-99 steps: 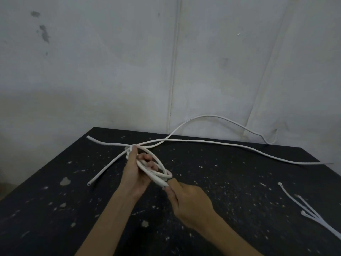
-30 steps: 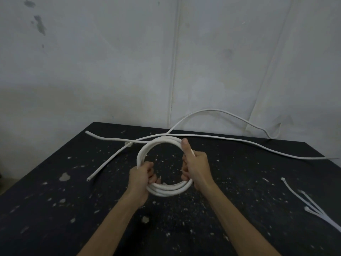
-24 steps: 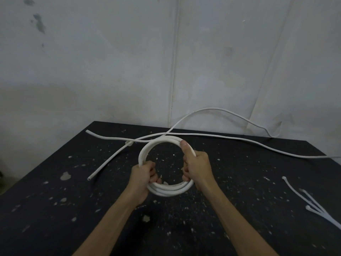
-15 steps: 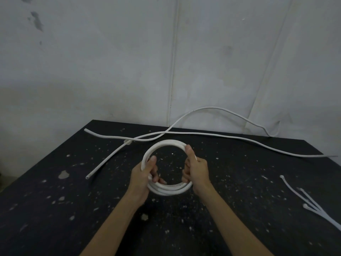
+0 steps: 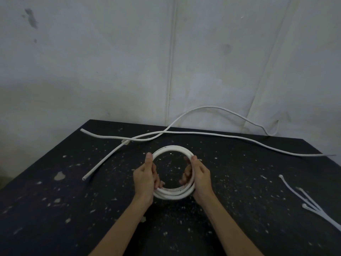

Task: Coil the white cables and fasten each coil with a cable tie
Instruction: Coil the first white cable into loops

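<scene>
Both hands steady a coiled white cable (image 5: 173,194) above a black table (image 5: 239,182).
Left hand (image 5: 145,179) and right hand (image 5: 200,177) clasp opposite sides; the springy coil likely unwinds unless gripped across all loops.

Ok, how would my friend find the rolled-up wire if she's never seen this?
Start at the black speckled table. Near its middle, the left hand and right hand grip the coil from either side. It is the only white cable wound into a ring; the loose cables behind it lie long and unwound.
</scene>
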{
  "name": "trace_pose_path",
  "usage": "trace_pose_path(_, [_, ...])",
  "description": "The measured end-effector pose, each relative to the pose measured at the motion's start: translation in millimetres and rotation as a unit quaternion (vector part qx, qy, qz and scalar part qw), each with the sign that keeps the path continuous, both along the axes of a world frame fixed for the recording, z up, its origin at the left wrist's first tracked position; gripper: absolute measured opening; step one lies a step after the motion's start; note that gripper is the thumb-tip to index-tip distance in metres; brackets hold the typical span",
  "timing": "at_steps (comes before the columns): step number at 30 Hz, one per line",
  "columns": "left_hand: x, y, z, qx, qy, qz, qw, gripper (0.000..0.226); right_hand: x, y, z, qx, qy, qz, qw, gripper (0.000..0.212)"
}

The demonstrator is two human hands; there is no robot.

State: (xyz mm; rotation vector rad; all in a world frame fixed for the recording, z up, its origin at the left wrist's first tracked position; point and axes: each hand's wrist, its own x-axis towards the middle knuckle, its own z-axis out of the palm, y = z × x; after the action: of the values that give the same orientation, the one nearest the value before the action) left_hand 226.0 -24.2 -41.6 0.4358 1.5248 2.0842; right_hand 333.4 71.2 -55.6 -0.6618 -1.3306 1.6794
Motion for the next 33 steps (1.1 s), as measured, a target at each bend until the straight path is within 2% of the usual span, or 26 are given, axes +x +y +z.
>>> trace_pose_path(4, [0.1,2.4,-2.3,-0.030,-0.023,-0.004,0.999,0.050,-1.2,-0.5,-3.3,0.002,-0.020,-0.032,0.999,0.039])
trace_pose_path(8, [-5.1,2.0,-0.6,-0.053,-0.063,-0.066,0.994,0.052,-0.9,-1.0,-7.1,-0.001,-0.028,-0.030,0.999,0.036])
trace_pose_path(11, [-9.7,0.1,-1.3,-0.035,-0.087,-0.118,0.989,0.054,0.2,1.2,-8.7,0.021,-0.016,-0.022,0.999,0.033])
trace_pose_path(14, [-12.3,1.2,-5.4,-0.009,-0.091,-0.111,0.990,0.055,-1.3,4.5,-7.6,0.045,-0.008,0.002,0.999,0.031])
trace_pose_path(17, [-9.3,3.0,-12.8,-0.011,-0.040,-0.052,0.998,0.055,0.4,8.7,-9.7,0.022,0.010,0.063,0.998,0.035])
trace_pose_path(20, [-8.1,1.6,-18.4,0.003,0.017,-0.031,0.999,0.053,3.7,10.5,-13.9,-0.069,0.052,0.156,0.984,0.032])
trace_pose_path(22, [-7.9,2.5,-19.1,0.015,0.049,-0.035,0.998,0.053,7.7,12.7,-17.1,-0.111,0.095,0.189,0.971,0.038])
trace_pose_path(25, [-6.0,4.6,-17.5,0.015,0.076,-0.044,0.996,0.051,11.3,16.7,-18.2,-0.166,0.110,0.184,0.963,0.062])
trace_pose_path(30, [-11.3,4.1,-17.2,0.001,0.107,-0.095,0.990,0.050,5.5,10.6,-13.2,-0.162,0.039,0.108,0.980,0.055])
trace_pose_path(33, [-19.3,4.2,-18.0,-0.001,0.097,-0.148,0.984,0.051,1.8,8.3,-15.7,-0.145,0.038,0.062,0.987,0.056])
